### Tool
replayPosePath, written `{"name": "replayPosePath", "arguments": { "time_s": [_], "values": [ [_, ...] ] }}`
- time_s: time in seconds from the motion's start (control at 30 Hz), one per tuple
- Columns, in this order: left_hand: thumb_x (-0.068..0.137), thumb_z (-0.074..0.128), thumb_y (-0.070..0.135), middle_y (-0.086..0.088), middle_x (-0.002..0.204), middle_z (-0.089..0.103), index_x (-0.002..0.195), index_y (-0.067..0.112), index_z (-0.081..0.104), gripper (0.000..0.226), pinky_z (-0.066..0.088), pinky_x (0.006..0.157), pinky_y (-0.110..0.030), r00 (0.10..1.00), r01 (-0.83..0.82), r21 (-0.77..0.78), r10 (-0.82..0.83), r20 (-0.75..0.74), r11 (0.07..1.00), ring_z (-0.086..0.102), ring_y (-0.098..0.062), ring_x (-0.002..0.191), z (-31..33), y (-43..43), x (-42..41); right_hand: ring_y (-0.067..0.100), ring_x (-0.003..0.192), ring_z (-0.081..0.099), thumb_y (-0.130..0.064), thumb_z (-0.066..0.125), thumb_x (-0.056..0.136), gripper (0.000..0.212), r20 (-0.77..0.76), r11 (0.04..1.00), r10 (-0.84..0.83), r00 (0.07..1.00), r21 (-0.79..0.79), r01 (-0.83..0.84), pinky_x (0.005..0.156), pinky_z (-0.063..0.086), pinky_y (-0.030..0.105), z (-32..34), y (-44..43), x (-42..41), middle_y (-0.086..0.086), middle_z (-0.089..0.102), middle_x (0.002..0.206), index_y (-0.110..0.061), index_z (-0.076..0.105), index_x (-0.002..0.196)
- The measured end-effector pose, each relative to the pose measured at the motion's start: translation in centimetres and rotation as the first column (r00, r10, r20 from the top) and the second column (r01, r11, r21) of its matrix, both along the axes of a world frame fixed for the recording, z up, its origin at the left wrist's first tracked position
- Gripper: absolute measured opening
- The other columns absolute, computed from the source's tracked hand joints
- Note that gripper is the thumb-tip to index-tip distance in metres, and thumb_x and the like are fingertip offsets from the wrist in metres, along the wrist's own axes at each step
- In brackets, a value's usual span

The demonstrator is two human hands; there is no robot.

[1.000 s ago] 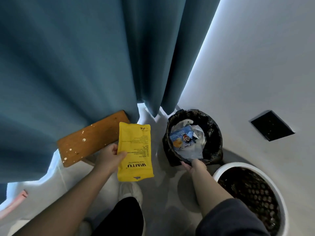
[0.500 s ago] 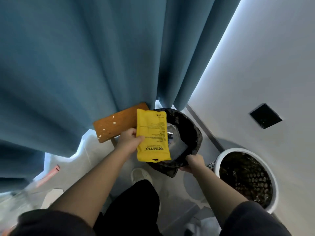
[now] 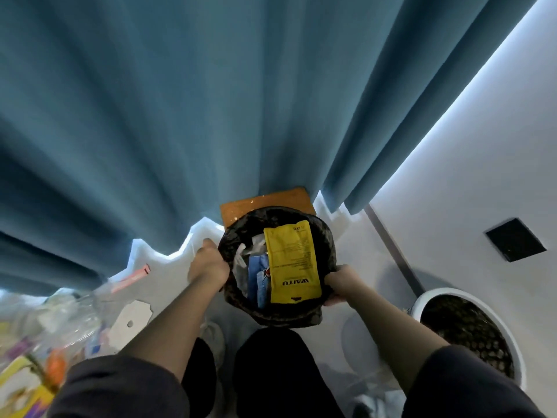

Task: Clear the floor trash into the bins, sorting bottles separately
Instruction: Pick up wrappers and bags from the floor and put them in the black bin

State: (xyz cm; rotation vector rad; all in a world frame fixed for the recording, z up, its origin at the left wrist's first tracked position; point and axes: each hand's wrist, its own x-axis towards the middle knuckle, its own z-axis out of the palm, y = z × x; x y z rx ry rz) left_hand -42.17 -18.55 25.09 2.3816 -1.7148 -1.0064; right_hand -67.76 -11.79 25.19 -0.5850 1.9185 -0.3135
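Note:
A small bin lined with a black bag (image 3: pixel 241 306) sits in the middle of the view, lifted in front of me. A yellow packet (image 3: pixel 291 262) lies inside it on top of blue and white wrappers (image 3: pixel 256 279). My left hand (image 3: pixel 209 265) grips the bin's left rim, and my right hand (image 3: pixel 340 283) grips its right rim. Blurred at the lower left lie a clear plastic bottle (image 3: pixel 69 315) and colourful wrappers (image 3: pixel 24 378) on the floor.
A white round bin with a dark perforated inside (image 3: pixel 512 351) stands at the lower right by the white wall. A blue curtain (image 3: pixel 211 101) hangs ahead, with a wooden board (image 3: pixel 271 199) at its foot. White card pieces (image 3: pixel 132 321) lie on the floor.
My left hand let go of the yellow packet, which now lies in the black-lined bin. That hand moved to the bin's left rim, and the bin came closer and higher.

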Motion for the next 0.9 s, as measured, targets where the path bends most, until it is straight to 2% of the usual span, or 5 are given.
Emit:
{"name": "replayPosePath", "arguments": {
  "time_s": [0.2, 0.37, 0.57, 0.73, 0.9],
  "values": [
    [0.076, 0.056, 0.008, -0.022, 0.097, 0.066, 0.094, 0.003, 0.054, 0.019, 0.057, 0.075, -0.042, 1.000, 0.025, 0.207, -0.022, -0.016, 0.978, 0.067, -0.035, 0.085, -3.4, -0.7, 8.6, 0.035, 0.057, 0.067, -0.001, 0.035, 0.084, 0.020, 0.055, 0.984, 0.128, 0.990, 0.117, -0.133, 0.067, 0.059, 0.049, -3.5, -3.0, 6.3, 0.020, 0.065, 0.075, 0.002, 0.054, 0.080],
    [0.078, 0.053, 0.005, -0.022, 0.078, 0.071, 0.093, -0.006, 0.062, 0.021, 0.058, 0.075, -0.040, 0.999, 0.011, 0.266, 0.002, -0.048, 0.964, 0.070, -0.032, 0.073, -4.7, -1.4, 12.7, 0.027, 0.050, 0.064, 0.000, 0.034, 0.087, 0.023, 0.094, 0.972, 0.166, 0.982, 0.152, -0.179, 0.060, 0.060, 0.041, -5.6, -4.7, 10.3, 0.016, 0.062, 0.070, -0.004, 0.052, 0.074],
    [0.082, 0.055, 0.005, -0.018, 0.089, 0.071, 0.076, 0.007, 0.057, 0.007, 0.042, 0.051, -0.019, 0.999, 0.025, 0.316, -0.010, -0.051, 0.948, 0.061, -0.024, 0.061, -7.1, -1.8, 13.7, 0.035, 0.067, 0.067, -0.001, 0.031, 0.086, 0.024, 0.038, 0.963, 0.184, 0.982, 0.193, -0.188, 0.069, 0.059, 0.046, -8.8, -6.1, 12.0, 0.018, 0.062, 0.074, -0.001, 0.055, 0.085],
    [0.080, 0.054, 0.001, -0.021, 0.080, 0.072, 0.083, 0.000, 0.060, 0.006, 0.045, 0.058, -0.026, 0.996, 0.019, 0.336, 0.011, -0.087, 0.942, 0.069, -0.032, 0.071, -10.3, -2.2, 14.4, 0.038, 0.076, 0.069, 0.001, 0.033, 0.084, 0.029, 0.006, 0.958, 0.198, 0.980, 0.212, -0.195, 0.070, 0.059, 0.047, -11.3, -6.5, 12.5, 0.019, 0.064, 0.081, 0.003, 0.059, 0.096],
    [0.074, 0.053, 0.000, -0.019, 0.068, 0.070, 0.073, 0.000, 0.058, 0.005, 0.052, 0.062, -0.030, 0.995, 0.057, 0.358, -0.025, -0.094, 0.932, 0.068, -0.028, 0.060, -13.0, -2.4, 14.9, 0.039, 0.081, 0.068, 0.000, 0.033, 0.088, 0.032, -0.008, 0.951, 0.199, 0.980, 0.242, -0.192, 0.069, 0.059, 0.047, -13.2, -6.7, 12.6, 0.022, 0.064, 0.095, 0.002, 0.058, 0.108]
  ]
}}
